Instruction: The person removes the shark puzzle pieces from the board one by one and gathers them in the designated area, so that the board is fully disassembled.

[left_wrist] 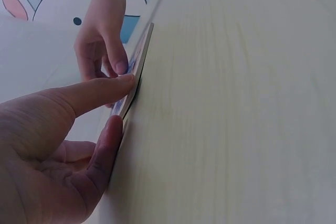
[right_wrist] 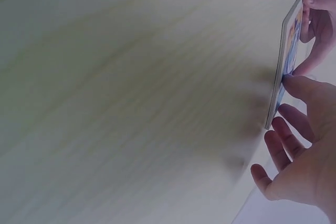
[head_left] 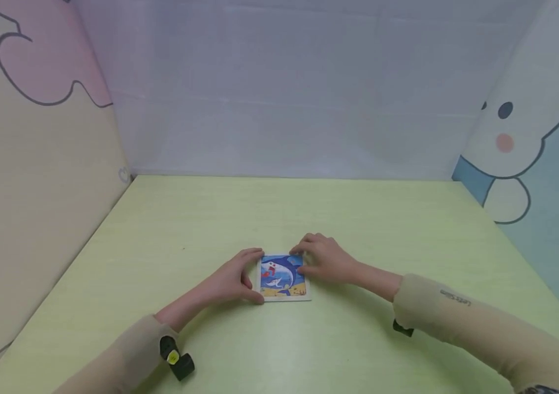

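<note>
Pale green tabletop (head_left: 279, 350) spreads beneath the sea-creature picture board (head_left: 279, 278). At its left side, the left hand (head_left: 232, 278) grips it between thumb and fingers; at its right, the right hand (head_left: 327, 260) pinches it, other fingers spread. Right of it, sleeve (head_left: 476, 328) lettering is too blurred to read surely.

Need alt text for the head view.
Left hand grips the left side of a small, square sea-life picture; right hand holds its upper right. Around them: a pale table and cartoon-printed side walls.
</note>
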`<action>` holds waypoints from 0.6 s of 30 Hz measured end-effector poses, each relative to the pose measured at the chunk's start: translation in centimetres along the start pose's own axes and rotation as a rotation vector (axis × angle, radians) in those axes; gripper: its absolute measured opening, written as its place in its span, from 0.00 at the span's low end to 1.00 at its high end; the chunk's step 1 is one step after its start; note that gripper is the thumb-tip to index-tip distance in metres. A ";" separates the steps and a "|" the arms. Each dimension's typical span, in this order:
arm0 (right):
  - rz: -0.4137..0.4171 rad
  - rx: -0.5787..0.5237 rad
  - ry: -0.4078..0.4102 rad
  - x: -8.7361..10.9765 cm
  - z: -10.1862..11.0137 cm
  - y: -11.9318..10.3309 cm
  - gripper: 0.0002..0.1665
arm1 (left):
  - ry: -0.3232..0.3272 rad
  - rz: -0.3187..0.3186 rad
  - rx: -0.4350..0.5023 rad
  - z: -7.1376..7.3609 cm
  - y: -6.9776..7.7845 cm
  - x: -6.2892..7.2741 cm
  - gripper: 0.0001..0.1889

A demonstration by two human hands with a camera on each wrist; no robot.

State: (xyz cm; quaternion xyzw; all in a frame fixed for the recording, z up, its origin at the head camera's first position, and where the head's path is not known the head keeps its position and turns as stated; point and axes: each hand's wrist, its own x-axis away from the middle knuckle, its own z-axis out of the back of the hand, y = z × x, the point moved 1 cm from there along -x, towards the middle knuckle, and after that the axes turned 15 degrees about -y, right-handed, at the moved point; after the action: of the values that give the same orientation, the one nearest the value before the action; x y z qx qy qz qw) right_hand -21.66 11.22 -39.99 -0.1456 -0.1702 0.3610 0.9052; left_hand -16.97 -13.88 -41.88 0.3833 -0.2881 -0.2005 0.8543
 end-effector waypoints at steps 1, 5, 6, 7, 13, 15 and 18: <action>-0.007 -0.015 -0.004 -0.1 0.0 0.0 0.23 | -0.003 -0.003 -0.004 0.0 0.0 0.0 0.52; -0.043 -0.089 -0.028 -0.5 0.2 0.0 0.22 | -0.018 -0.024 -0.023 0.3 -0.1 0.0 0.50; -0.052 -0.107 -0.035 -0.7 0.3 0.0 0.22 | -0.021 -0.028 -0.027 0.4 0.0 0.0 0.50; -0.058 -0.118 -0.043 -0.7 0.5 0.0 0.22 | -0.024 -0.034 -0.030 0.5 0.0 0.0 0.50; -0.086 -0.139 -0.095 -1.5 1.2 0.1 0.21 | -0.033 -0.049 -0.043 1.1 -0.1 -0.2 0.49; -0.093 -0.145 -0.113 -1.8 1.3 0.2 0.21 | -0.035 -0.046 -0.046 1.1 -0.2 -0.3 0.49; -0.096 -0.156 -0.129 -2.0 1.4 0.2 0.21 | -0.035 -0.045 -0.048 1.2 -0.4 -0.3 0.48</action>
State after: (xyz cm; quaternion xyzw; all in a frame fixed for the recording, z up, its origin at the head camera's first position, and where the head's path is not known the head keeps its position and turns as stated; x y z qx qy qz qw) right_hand -23.75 10.14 -39.28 -0.1838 -0.2625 0.3114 0.8946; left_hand -18.00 -14.57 -41.65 0.3657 -0.2894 -0.2331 0.8533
